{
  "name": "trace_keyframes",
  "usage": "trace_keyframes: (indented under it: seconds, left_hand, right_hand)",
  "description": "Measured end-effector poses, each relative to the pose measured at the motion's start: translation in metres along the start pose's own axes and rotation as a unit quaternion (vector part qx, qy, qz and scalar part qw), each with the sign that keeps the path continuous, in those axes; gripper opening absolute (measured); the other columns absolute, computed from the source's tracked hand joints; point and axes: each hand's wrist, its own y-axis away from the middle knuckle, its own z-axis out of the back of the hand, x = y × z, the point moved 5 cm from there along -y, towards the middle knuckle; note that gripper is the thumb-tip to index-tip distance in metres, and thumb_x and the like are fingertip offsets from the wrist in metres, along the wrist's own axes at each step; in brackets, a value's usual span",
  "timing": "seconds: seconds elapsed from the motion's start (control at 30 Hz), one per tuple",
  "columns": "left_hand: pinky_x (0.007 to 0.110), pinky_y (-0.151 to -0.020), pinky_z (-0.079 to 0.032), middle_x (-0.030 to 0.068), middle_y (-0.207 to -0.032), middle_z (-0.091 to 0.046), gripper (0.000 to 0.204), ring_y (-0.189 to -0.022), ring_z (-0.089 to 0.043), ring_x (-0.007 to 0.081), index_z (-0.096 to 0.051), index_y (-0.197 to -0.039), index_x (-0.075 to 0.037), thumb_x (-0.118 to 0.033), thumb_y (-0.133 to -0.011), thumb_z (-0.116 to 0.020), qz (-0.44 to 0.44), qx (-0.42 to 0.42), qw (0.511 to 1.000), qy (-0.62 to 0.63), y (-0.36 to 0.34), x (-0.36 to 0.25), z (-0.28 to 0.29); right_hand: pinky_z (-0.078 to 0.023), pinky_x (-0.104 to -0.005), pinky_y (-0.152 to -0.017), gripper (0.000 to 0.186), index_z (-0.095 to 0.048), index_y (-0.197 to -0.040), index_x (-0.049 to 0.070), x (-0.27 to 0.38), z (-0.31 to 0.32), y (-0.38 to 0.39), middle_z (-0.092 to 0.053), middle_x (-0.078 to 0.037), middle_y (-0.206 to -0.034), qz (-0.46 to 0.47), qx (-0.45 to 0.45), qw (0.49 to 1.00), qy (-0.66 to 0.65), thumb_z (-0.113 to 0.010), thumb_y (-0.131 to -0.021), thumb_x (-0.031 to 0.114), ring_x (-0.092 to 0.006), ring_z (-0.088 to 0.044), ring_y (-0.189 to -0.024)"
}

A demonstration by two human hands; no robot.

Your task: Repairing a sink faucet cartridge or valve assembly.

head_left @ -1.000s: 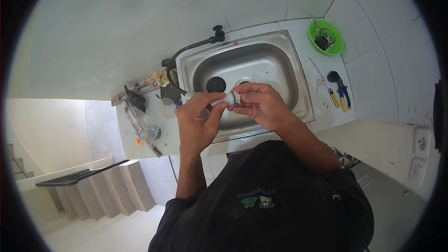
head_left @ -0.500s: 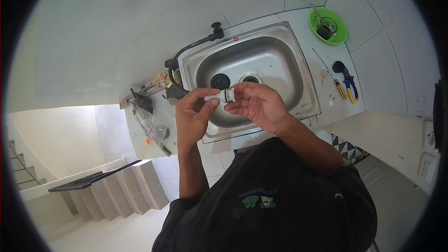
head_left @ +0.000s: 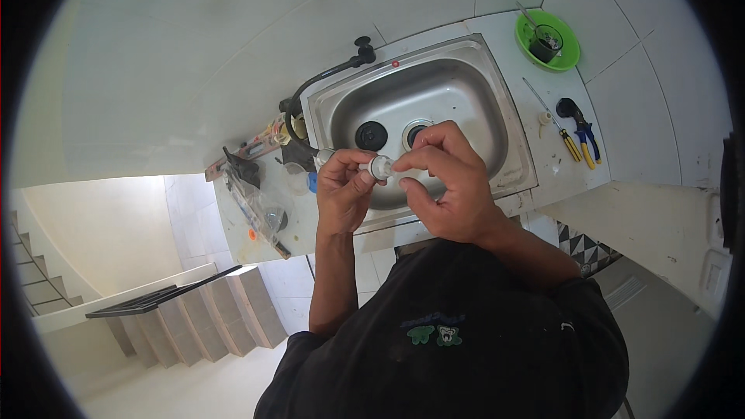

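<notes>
White part (head_left: pixel 381 168) is pinched by left hand (head_left: pixel 342 194); right hand (head_left: pixel 458 195) has fingers spread, contact unclear.
Gripped loosely, it could be dropped into the sink (head_left: pixel 466 97).

The left hand (head_left: pixel 342 192) pinches with bent fingers (head_left: pixel 351 158); the right hand (head_left: pixel 462 195) extends its index finger (head_left: pixel 420 158); its contact is not clear.

Small white plastic fitting (head_left: pixel 379 167), dark ring around its body, pinched by the thumb and fingers of my left hand (head_left: pixel 344 192), one end partly covered, the other facing my right hand (head_left: pixel 456 190), above the steel sink (head_left: pixel 411 97)
</notes>
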Motion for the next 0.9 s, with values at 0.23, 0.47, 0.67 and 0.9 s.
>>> trace_keyframes:
  seconds: [0.23,0.47,0.67,0.9]
  left_hand:
    - [0.030,-0.074,-0.054,0.0130,-0.100,-0.065,0.022,-0.085,-0.064,0.0182,-0.064,-0.103,0.003,0.002,-0.081,-0.069,-0.023,0.001,0.997,-0.069,-0.003,-0.011,-0.002]
    - [0.027,-0.073,-0.052,0.0088,-0.091,-0.065,0.019,-0.080,-0.063,0.0148,-0.067,-0.099,0.003,0.001,-0.080,-0.071,-0.009,0.017,0.986,-0.168,-0.008,-0.024,-0.007]
    - [0.022,-0.067,-0.046,0.0039,-0.083,-0.064,0.017,-0.075,-0.058,0.0093,-0.069,-0.097,0.001,-0.001,-0.081,-0.072,0.022,-0.014,0.968,-0.251,-0.009,-0.030,-0.020]
    - [0.020,-0.053,-0.030,-0.0045,-0.073,-0.057,0.014,-0.058,-0.039,0.0009,-0.070,-0.096,0.000,-0.002,-0.083,-0.071,0.042,-0.042,0.926,-0.374,-0.009,-0.043,-0.047]
  right_hand:
    - [-0.046,-0.0248,-0.064,0.020,-0.067,-0.088,0.002,0.002,-0.002,0.001,-0.050,-0.009,-0.092,0.036,0.010,0.996,0.076,-0.072,-0.069,-0.003,-0.0180,-0.055,-0.076]
    - [-0.044,-0.0209,-0.062,0.009,-0.067,-0.082,0.000,-0.020,0.003,-0.005,-0.052,-0.005,-0.092,-0.103,0.076,0.989,-0.072,-0.069,-0.075,-0.005,-0.0095,-0.054,-0.074]
    - [-0.047,-0.0210,-0.063,0.008,-0.059,-0.085,-0.002,-0.049,-0.002,0.002,-0.057,-0.003,-0.088,-0.241,0.068,0.943,-0.221,-0.064,-0.081,-0.006,-0.0064,-0.056,-0.074]
    - [-0.051,-0.0221,-0.060,0.007,-0.058,-0.088,-0.003,-0.060,0.003,0.003,-0.062,-0.006,-0.076,-0.269,0.047,0.909,-0.316,-0.062,-0.083,-0.003,-0.0090,-0.062,-0.068]
